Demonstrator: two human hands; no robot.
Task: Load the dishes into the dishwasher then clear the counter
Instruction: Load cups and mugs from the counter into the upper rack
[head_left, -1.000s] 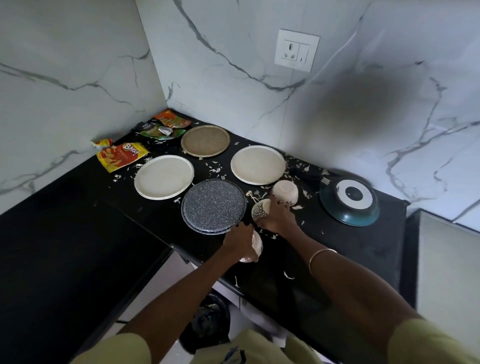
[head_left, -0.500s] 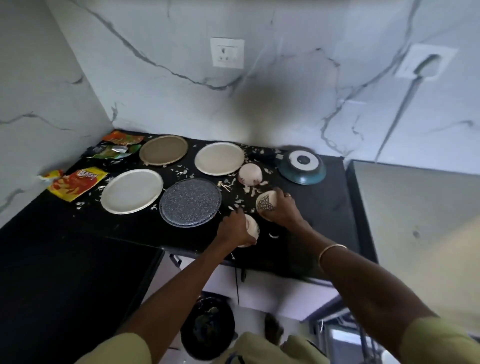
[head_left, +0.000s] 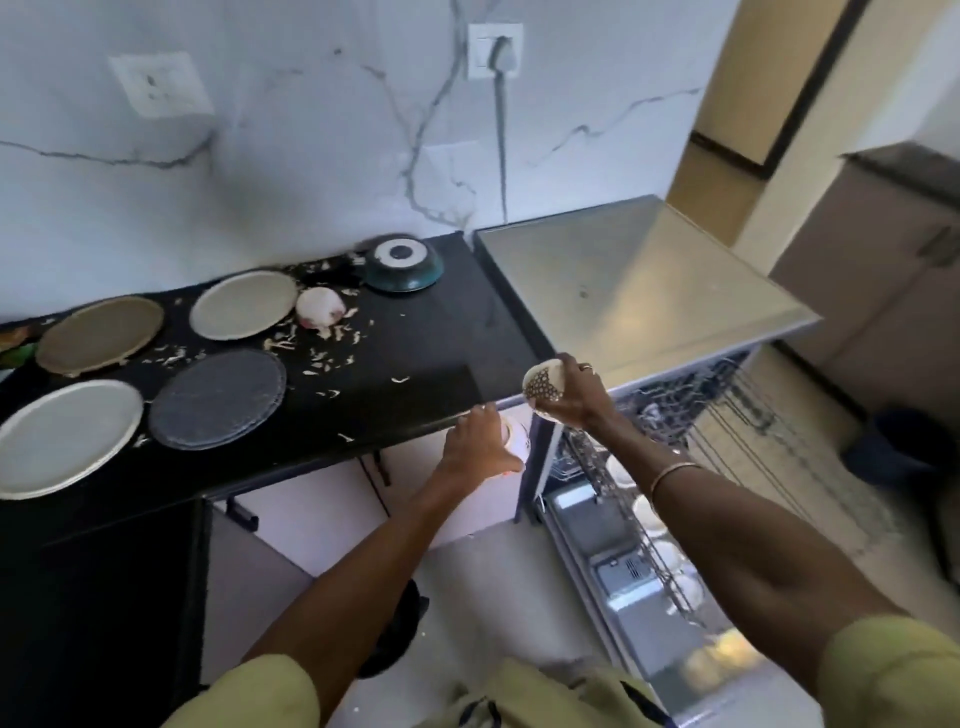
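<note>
Right hand (head_left: 574, 392) grips a patterned cup (head_left: 543, 387); left hand (head_left: 480, 441) seemingly curls its fingers around a white cup (head_left: 514, 439). Either could knock the bench (head_left: 415, 332) edge or slip above the open dishwasher (head_left: 613, 499).

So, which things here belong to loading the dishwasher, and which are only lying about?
For the job:
- patterned cup in the right hand
- white cup in the left hand
- four plates, e.g. the grey plate
- upturned cup
- teal pan
- open dishwasher

Just lying about:
- wall sockets
- dark bin
</note>
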